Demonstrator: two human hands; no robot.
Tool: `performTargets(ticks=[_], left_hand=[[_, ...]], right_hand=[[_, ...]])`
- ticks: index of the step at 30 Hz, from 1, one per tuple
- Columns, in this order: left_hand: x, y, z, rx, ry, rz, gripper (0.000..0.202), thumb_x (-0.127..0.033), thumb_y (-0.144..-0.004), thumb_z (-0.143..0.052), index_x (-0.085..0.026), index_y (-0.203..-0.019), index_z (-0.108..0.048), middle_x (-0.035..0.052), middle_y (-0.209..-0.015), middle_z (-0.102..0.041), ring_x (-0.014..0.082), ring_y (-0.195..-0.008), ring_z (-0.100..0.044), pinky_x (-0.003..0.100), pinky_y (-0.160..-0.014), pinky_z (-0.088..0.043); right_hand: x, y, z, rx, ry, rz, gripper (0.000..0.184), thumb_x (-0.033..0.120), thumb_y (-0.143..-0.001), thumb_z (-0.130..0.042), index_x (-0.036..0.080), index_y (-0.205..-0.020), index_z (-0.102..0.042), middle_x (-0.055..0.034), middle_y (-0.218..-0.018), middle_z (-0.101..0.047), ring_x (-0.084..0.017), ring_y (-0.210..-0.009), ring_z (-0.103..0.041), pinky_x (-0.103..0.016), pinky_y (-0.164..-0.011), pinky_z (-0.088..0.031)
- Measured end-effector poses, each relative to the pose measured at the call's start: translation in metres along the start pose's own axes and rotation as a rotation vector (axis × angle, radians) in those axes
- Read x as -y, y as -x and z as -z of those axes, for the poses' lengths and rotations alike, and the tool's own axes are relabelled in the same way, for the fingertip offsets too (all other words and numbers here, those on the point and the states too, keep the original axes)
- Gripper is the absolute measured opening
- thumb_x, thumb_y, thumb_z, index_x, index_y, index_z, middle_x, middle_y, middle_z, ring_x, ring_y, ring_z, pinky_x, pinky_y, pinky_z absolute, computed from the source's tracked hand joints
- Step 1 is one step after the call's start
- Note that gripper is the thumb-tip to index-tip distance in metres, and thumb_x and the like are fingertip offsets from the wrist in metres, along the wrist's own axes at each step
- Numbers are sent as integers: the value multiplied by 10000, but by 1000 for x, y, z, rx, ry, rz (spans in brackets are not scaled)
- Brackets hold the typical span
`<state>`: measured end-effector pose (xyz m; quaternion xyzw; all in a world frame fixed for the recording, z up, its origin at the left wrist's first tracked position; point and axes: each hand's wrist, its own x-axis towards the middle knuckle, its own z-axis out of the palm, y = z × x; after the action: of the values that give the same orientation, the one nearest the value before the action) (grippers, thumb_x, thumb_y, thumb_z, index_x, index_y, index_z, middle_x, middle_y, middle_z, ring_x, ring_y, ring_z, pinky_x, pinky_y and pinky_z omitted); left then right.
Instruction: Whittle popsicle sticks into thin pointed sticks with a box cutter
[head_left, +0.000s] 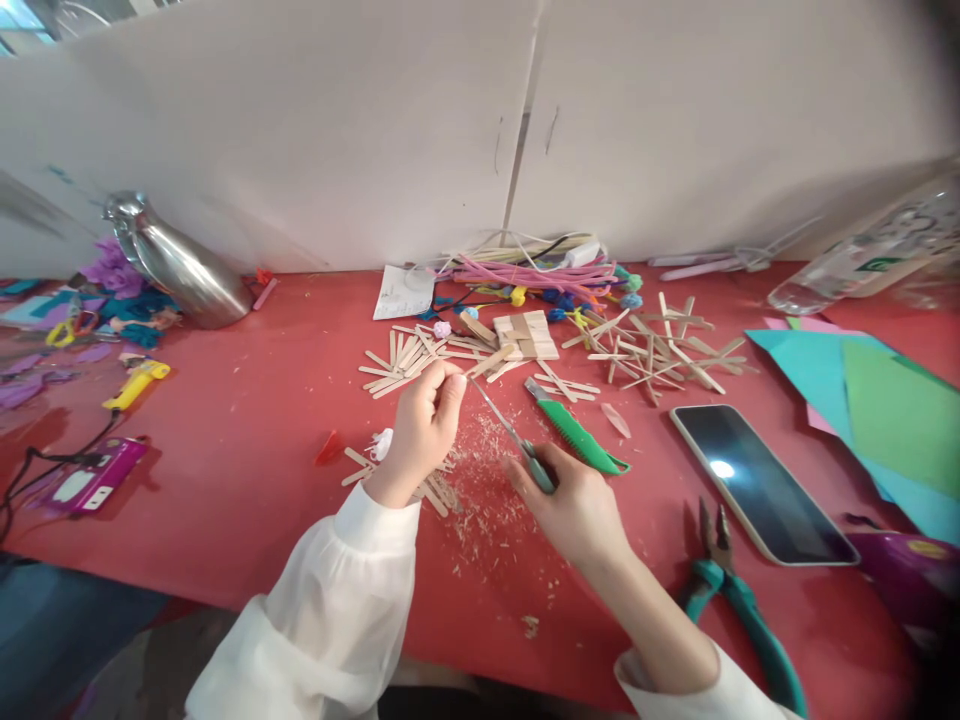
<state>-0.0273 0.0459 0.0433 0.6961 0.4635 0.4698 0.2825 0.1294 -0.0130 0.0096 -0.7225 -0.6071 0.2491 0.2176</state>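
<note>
My left hand (427,425) is closed, thumb against fingers, on one end of a wooden craft stick (493,360) that points up and to the right. My right hand (574,500) grips the green handle of a thin metal tool (496,408); whether it is a file or a blade I cannot tell. Its tip reaches the stick close to my left fingertips. Below lie scattered wood shavings (491,490). More craft sticks (405,358) lie beyond my left hand, and some are partly hidden under its wrist. A green utility knife (574,430) rests just beyond my right hand.
At the right are a phone (761,480), green-handled pliers (720,570), coloured paper (900,410) and a plastic bottle (862,255). Joined sticks (667,350) and pink strips (532,272) lie toward the wall. A steel jug (187,265) and yellow glue gun (139,383) are left.
</note>
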Motion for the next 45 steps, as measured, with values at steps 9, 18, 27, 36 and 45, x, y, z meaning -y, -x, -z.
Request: performTargets(ticks=[9, 18, 27, 36, 45], left_hand=[[15, -7, -7, -84, -37, -47, 212, -274, -914, -382, -192, -724, -423, -37, -613, -347, 113, -550, -337, 226, -556, -297], [35, -12, -15, -117, 169, 73, 250, -346, -887, -434, -191, -691, -429, -52, -580, -369, 89, -487, -327, 204, -506, -302], [39, -10, -15, -29, 439, 263, 264, -413, -851, -466, -165, -778, -523, -72, -528, -326, 51, -398, -249, 172, -390, -210], [20, -2, -13, 98, 502, 317, 167, -330, -823, -482, -170, -780, -504, -75, -524, -306, 61, -438, -259, 180, -426, -213], [7, 13, -20, 570, 344, 376, 297, -390, -890, -407, -172, -687, -408, -55, -607, -319, 79, -531, -307, 209, -514, -278]], right_hand=[[8, -10, 1, -6, 125, -20, 317, 514, -781, -430, 230, -686, -536, -50, -694, -665, -212, -667, -617, -271, -539, -356], [18, -6, 7, 8, 220, -34, 359, 535, -812, -390, 223, -677, -504, -66, -717, -671, -239, -698, -630, -289, -537, -320], [3, 18, 17, 22, 228, -39, 305, 474, -808, -420, 205, -793, -563, -66, -796, -670, -236, -719, -635, -285, -519, -327], [-11, 15, 30, -43, -80, 27, 381, 560, -748, -485, 231, -892, -611, -89, -985, -651, -288, -884, -607, -398, -679, -433], [-2, -28, 33, 163, -632, 61, 357, 487, -693, -557, 160, -827, -609, -10, -614, -615, -125, -539, -564, -264, -525, -474]])
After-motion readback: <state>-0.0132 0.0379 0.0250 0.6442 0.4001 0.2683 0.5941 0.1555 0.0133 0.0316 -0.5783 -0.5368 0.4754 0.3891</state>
